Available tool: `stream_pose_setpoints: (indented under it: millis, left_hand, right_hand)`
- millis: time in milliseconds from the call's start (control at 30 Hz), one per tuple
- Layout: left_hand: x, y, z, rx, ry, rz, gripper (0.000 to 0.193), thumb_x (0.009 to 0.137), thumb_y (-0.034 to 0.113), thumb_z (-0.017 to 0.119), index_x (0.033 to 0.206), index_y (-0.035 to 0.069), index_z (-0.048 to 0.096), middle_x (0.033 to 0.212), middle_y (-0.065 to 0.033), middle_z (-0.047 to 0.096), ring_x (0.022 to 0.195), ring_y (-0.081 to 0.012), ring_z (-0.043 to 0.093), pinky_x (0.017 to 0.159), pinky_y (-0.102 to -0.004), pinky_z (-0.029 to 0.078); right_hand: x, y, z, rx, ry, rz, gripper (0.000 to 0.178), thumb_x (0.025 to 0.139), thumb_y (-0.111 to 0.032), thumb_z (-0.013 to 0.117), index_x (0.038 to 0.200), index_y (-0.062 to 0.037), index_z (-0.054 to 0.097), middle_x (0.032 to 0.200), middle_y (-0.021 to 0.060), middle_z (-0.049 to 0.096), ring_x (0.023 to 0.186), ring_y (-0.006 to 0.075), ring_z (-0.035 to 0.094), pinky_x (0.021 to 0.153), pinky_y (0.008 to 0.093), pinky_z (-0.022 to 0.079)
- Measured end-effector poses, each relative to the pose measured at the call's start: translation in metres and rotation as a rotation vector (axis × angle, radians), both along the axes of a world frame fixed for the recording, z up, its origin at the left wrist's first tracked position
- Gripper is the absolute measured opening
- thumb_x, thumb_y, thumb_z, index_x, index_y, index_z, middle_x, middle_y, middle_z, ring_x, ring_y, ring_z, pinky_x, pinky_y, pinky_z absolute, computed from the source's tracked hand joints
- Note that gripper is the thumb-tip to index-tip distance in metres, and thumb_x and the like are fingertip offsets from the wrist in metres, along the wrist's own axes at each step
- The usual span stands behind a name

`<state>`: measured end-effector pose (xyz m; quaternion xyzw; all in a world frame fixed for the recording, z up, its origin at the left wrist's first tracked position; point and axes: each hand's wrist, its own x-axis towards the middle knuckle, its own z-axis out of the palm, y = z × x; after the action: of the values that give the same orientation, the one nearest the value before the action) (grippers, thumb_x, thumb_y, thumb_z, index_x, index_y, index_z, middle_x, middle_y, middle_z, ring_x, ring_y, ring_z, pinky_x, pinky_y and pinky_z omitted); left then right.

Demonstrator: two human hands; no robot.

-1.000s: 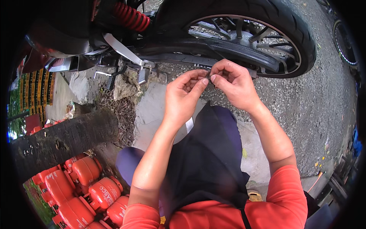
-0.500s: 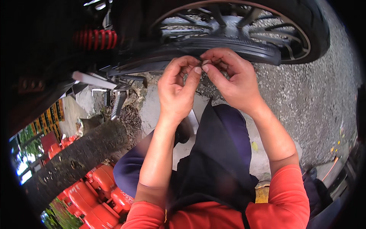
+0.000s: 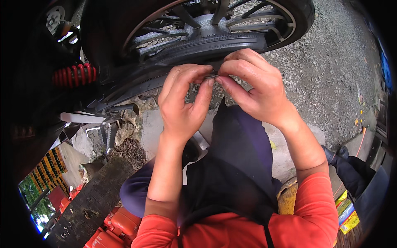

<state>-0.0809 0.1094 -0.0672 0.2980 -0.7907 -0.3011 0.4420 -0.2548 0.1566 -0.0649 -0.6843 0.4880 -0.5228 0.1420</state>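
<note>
My left hand (image 3: 180,99) and my right hand (image 3: 258,89) meet fingertip to fingertip in front of the wheel. Between them they pinch a small thin dark piece (image 3: 212,75), mostly covered by the fingers; its kind cannot be made out. Just beyond the hands is a motorcycle wheel (image 3: 204,29) with a black tyre and grey spokes. A long ridged black part (image 3: 231,42) runs along the near side of the wheel, close to my fingertips.
A red coil spring (image 3: 74,75) and a metal footrest (image 3: 82,118) are at the left. Red gas cylinders (image 3: 126,221) stand beyond a dark log (image 3: 91,198) at lower left. Gravel (image 3: 326,78) spreads to the right. A yellow packet (image 3: 347,215) lies at lower right.
The view has shifted, so the wheel sits farther left and the yellow packet shows. The fingers have turned slightly, and more of the small dark piece is visible between them.
</note>
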Motion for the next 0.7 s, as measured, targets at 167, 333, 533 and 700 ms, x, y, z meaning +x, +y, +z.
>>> stream_pose_setpoints:
  millis: [167, 333, 533, 700]
  left_hand:
    - [0.001, 0.0, 0.006, 0.136, 0.171, -0.115, 0.013, 0.082, -0.001, 0.072, 0.093, 0.0, 0.065, 0.09, -0.011, 0.068, 0.084, -0.0205, 0.067, 0.073, -0.03, 0.052]
    - [-0.01, 0.01, 0.008, 0.229, 0.426, -0.141, 0.015, 0.086, -0.003, 0.068, 0.098, -0.002, 0.06, 0.095, -0.0132, 0.068, 0.088, -0.0211, 0.067, 0.077, -0.03, 0.054]
    - [-0.009, 0.004, 0.018, 0.076, 0.542, -0.161, 0.018, 0.086, -0.006, 0.066, 0.102, -0.002, 0.057, 0.097, -0.0143, 0.066, 0.089, -0.0198, 0.066, 0.078, -0.0293, 0.055]
    - [-0.002, 0.0, 0.018, 0.268, 0.632, -0.158, 0.016, 0.089, -0.005, 0.064, 0.103, -0.001, 0.057, 0.096, -0.0121, 0.066, 0.09, -0.0196, 0.066, 0.076, -0.0291, 0.054]
  right_hand:
    - [0.0, 0.014, 0.028, 0.021, 0.021, -0.039, 0.016, 0.074, 0.0, 0.073, 0.088, -0.0026, 0.065, 0.084, 0.0107, 0.063, 0.078, 0.0292, 0.061, 0.069, 0.0375, 0.049]
    - [0.013, 0.019, 0.046, -0.043, 0.061, -0.133, 0.015, 0.074, 0.001, 0.072, 0.087, -0.0022, 0.065, 0.084, 0.0108, 0.064, 0.077, 0.0287, 0.061, 0.069, 0.0362, 0.049]
    - [0.029, 0.016, 0.061, -0.075, 0.055, -0.154, 0.015, 0.076, 0.004, 0.069, 0.089, -0.0003, 0.064, 0.083, 0.0109, 0.064, 0.076, 0.0271, 0.06, 0.069, 0.0346, 0.048]
    - [0.033, 0.005, 0.065, -0.022, 0.094, -0.108, 0.012, 0.078, 0.001, 0.069, 0.089, -0.0001, 0.064, 0.082, 0.0112, 0.064, 0.073, 0.0258, 0.061, 0.067, 0.034, 0.049]
